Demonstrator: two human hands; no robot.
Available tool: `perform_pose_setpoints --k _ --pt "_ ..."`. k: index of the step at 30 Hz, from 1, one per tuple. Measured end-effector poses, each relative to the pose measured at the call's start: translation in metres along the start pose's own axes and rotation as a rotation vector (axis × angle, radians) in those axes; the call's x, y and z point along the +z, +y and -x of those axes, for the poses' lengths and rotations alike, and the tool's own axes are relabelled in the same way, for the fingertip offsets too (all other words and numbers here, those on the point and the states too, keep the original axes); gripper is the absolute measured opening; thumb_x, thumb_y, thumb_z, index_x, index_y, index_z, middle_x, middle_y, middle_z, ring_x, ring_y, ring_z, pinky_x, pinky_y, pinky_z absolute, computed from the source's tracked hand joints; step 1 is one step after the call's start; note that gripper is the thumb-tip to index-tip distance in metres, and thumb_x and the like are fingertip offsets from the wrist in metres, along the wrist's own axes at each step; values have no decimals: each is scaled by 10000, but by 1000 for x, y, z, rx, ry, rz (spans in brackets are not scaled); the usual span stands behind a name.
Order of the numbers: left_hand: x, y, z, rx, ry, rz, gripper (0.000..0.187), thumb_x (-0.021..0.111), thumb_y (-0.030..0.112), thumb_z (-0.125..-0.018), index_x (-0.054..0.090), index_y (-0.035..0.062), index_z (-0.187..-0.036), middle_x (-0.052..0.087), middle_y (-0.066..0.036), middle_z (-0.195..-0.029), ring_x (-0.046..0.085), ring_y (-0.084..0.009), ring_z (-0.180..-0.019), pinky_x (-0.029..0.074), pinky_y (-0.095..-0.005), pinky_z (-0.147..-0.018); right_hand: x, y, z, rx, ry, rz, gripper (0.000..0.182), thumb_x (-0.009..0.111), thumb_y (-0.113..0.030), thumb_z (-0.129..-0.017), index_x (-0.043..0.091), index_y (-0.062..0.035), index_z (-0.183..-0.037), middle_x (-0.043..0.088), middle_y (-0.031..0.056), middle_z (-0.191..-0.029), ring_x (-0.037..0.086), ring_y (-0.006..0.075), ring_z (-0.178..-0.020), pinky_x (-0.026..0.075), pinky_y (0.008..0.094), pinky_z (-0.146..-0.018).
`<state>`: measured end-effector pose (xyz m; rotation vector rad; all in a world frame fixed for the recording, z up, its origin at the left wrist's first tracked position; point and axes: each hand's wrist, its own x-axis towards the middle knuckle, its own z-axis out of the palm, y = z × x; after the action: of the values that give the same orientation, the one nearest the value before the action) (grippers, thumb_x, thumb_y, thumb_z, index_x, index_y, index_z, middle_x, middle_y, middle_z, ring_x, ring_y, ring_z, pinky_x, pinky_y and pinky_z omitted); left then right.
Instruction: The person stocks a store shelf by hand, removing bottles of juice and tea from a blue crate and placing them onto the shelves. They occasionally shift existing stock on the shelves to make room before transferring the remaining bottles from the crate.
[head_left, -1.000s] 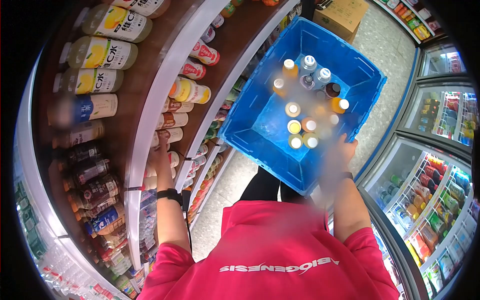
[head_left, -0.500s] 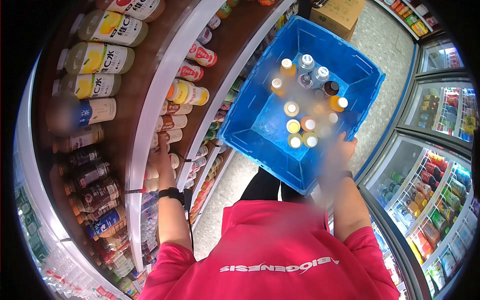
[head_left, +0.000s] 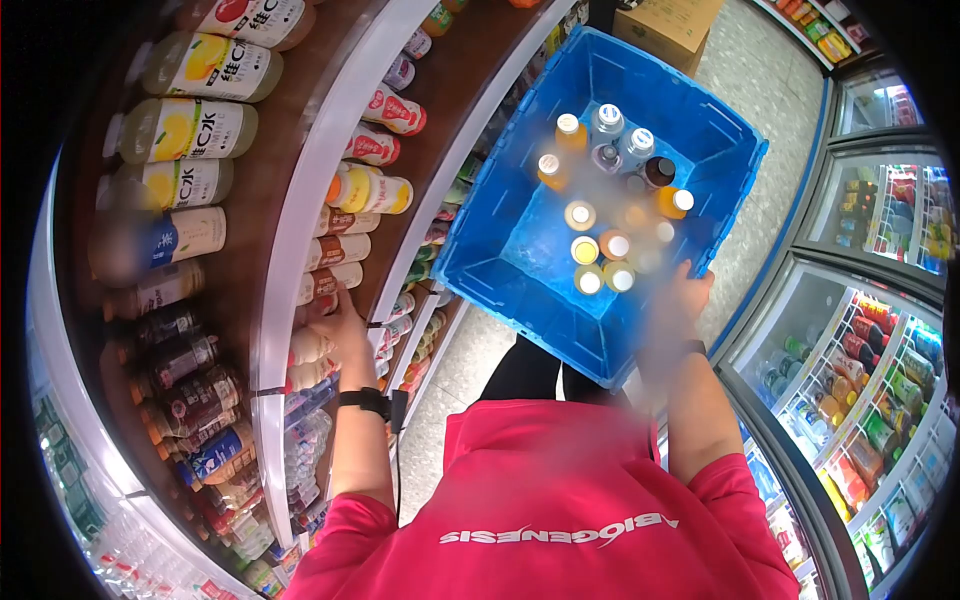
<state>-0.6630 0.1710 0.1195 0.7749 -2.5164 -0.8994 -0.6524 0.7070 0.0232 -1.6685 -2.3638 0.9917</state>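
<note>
My left hand (head_left: 342,328) is in the shelf on the left, its fingers curled around a small bottle (head_left: 320,306) that they mostly cover. Right above it lies a row of bottles with brown-and-white labels (head_left: 338,250). My right hand (head_left: 690,292) grips the near right rim of a blue plastic crate (head_left: 520,285), partly behind a blur. Inside the crate stand several bottles: orange drinks with white caps (head_left: 675,203), clear ones (head_left: 607,122), a dark-capped one (head_left: 658,172) and a yellow-capped one (head_left: 585,250).
Shelves with white front edges (head_left: 318,190) run along my left, holding lemon-label bottles (head_left: 190,130) and dark bottles (head_left: 185,360). Glass-door coolers (head_left: 790,340) line the right. A cardboard box (head_left: 665,30) stands beyond the crate on the tiled floor (head_left: 770,120).
My left hand has shifted slightly right, toward the shelf's front edge, and more of it shows. The crate and my right hand have stayed nearly in place.
</note>
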Motion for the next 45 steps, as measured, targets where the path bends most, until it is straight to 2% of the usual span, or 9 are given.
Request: perform_pose_setpoints --k 3,5,9,13,17,23,33,40,45 --pt "51 3 51 33 234 -39 519 715 209 -875 447 -43 -1241 557 -145 -1142 589 -235 -910 476 -353 -845 -1 -1 1 8 -11 4 490 580 -346 -903 497 22 -1216 644 275 -1101 620 447 -1023 486 491 -898" --pt "62 59 89 -122 -128 176 413 689 154 -887 496 -19 -1208 552 -93 -1079 589 -198 -828 490 -330 -811 0 1 -1 13 -19 -10 493 580 -344 -906 494 23 -1222 641 277 -1106 616 449 -1030 485 489 -901" --pt "102 112 123 93 -1030 235 381 661 124 -897 520 69 -1247 603 -112 -1095 616 -154 -878 510 -292 -790 -1 5 -1 -39 -49 -33 490 583 -335 -914 484 32 -1223 632 283 -1120 608 451 -1042 483 488 -903" --pt "158 128 164 232 -1404 23 532 677 179 -894 462 137 -1379 615 -137 -1132 635 -230 -924 523 -353 -839 1 5 -3 -32 -62 -33 486 571 -332 -928 477 53 -1210 610 297 -1139 593 457 -1052 470 482 -914" --pt "200 150 188 243 -1558 -257 688 609 224 -916 245 276 -1497 450 -230 -1357 496 -408 -1239 426 -458 -1040 4 24 -19 -113 -128 -118 479 559 -324 -940 471 68 -1202 593 306 -1153 574 465 -1066 455 475 -926" --pt "231 165 202 138 -1553 -433 655 622 226 -906 282 263 -1465 443 -215 -1382 500 -403 -1248 418 -463 -1051 -22 -8 6 -315 -38 31 432 559 -300 -945 485 64 -1165 590 298 -1138 559 464 -1067 444 478 -925" --pt "252 123 205 136 -1538 -223 650 711 287 -833 365 224 -1381 563 -271 -1247 537 -435 -1196 445 -464 -1014 4 14 -1 -195 14 6 495 533 -334 -957 469 71 -1235 567 299 -1188 555 449 -1096 452 477 -941" --pt "207 157 195 164 -1380 -361 529 720 293 -830 428 246 -1269 554 -244 -1170 565 -429 -1121 462 -458 -982 -13 -3 6 -137 -99 0 479 521 -322 -962 460 57 -1249 562 292 -1192 565 444 -1076 468 484 -917" --pt "147 193 160 358 -1218 -178 317 704 255 -829 528 242 -1093 609 -146 -1075 604 -378 -1049 494 -446 -890 53 79 -36 -374 -63 121 458 529 -311 -958 466 36 -1249 569 279 -1176 583 442 -1039 481 496 -882"
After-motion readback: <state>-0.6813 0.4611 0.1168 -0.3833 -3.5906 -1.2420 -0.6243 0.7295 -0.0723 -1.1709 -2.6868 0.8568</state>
